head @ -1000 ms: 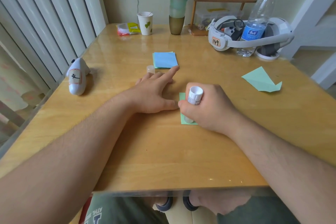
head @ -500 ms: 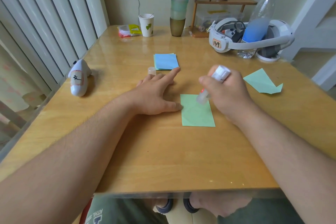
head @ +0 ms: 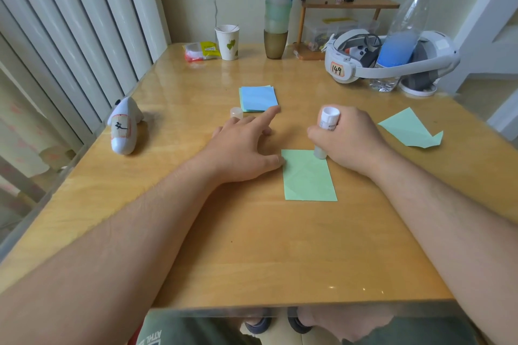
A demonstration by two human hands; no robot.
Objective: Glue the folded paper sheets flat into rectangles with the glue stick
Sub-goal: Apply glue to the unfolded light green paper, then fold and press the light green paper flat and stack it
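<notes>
A green paper rectangle (head: 308,176) lies flat on the wooden table (head: 252,246), nearest the person and between the two hands. The left hand (head: 244,148) rests flat on the table with its fingers spread and relaxed; its thumb tip touches the rectangle's left edge near the far corner. The right hand (head: 347,140) is curled around the glue stick (head: 325,131), holding it upright with its lower end pressed on the rectangle's far edge. Just beyond the left hand's fingers stands a small translucent cap (head: 236,113), and past the pointing index finger lies a stack of blue and green sheets (head: 258,98). To the right of the right hand, a folded green sheet (head: 409,129) lies apart. Far left of the left hand sits a white controller (head: 123,127). Beyond everything stand a paper cup (head: 227,42), a headset (head: 386,64) and a water bottle (head: 403,33).
</notes>
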